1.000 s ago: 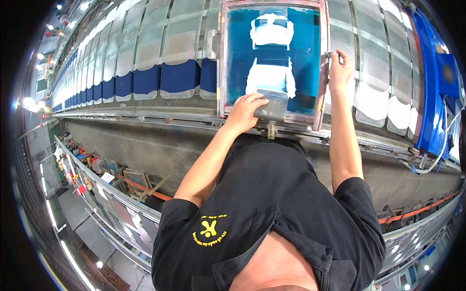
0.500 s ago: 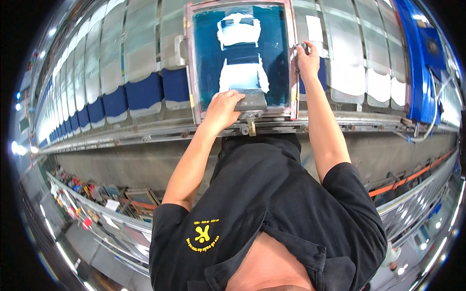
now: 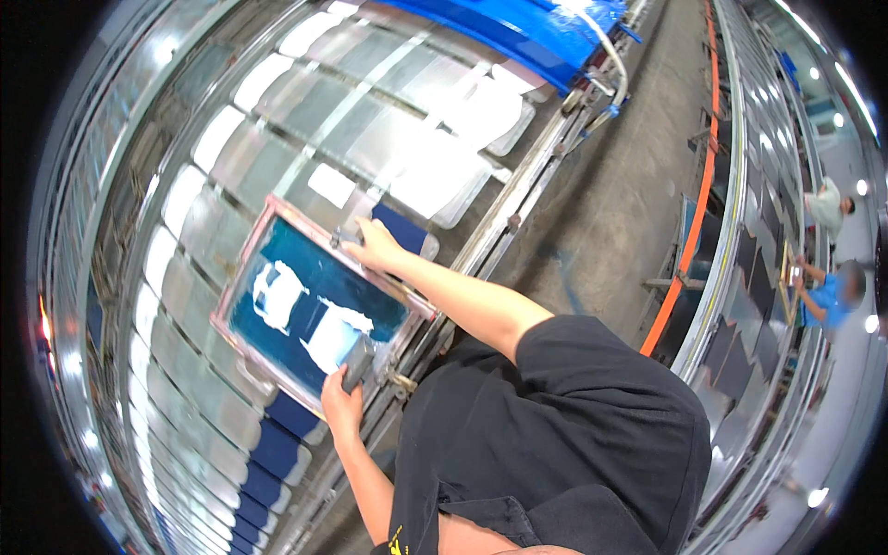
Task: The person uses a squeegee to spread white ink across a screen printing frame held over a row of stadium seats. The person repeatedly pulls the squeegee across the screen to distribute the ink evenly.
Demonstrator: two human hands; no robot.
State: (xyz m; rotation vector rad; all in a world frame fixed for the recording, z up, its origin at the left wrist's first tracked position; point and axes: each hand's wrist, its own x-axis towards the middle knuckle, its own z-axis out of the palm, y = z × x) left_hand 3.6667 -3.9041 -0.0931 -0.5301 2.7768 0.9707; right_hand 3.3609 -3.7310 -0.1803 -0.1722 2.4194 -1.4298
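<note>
Hands on screen-printing frame point(image 3: 310, 310), centre-left: left hand point(image 3: 340, 405) closed around squeegee point(image 3: 356, 363); right hand point(image 3: 375, 248) grips frame's upper edge.

Glossy teal mesh screen point(image 3: 314, 314) in pinkish matt frame point(image 3: 277, 208)

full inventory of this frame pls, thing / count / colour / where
printing screen frame: one, pinkish frame, teal mesh with white patches, on the long table, left of centre
squeegee: one, grey, at the frame's near edge
fabric panels: many, white and dark blue, in rows along the table
blue machine part: one, top centre
orange rail: one, right aisle
other people: two, far right
left hand: holds the squeegee
right hand: on the frame's far edge
</note>
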